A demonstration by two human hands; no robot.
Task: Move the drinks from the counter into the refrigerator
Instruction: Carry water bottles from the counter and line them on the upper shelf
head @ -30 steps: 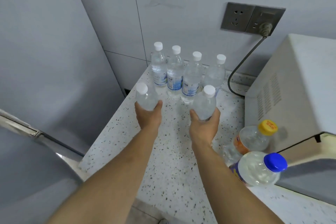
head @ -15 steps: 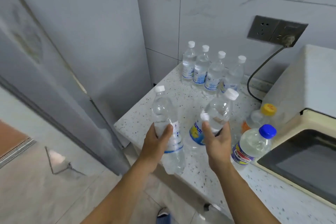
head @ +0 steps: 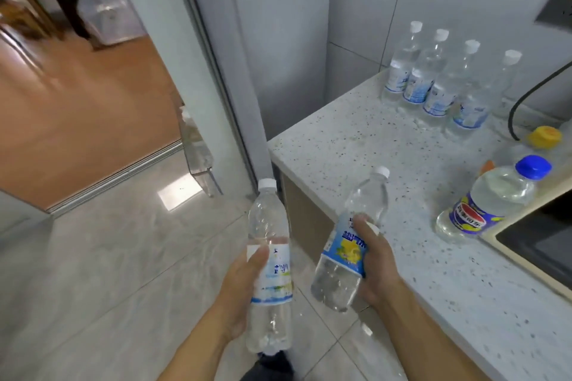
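Drinks in transit: my left hand [head: 244, 281] grips one water bottle [head: 270, 269] over the floor, and my right hand [head: 376, 266] has its fingers [head: 365, 227] wrapped round a second bottle [head: 349, 244] near the desk [head: 387, 158] edge. Six drinks wait on the desk, right. Next, I judge, comes swinging left to the refrigerator door [head: 198, 71] shelves.

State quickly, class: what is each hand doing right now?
Left hand: gripping a clear water bottle.
Right hand: gripping a yellow-and-blue-labelled bottle.
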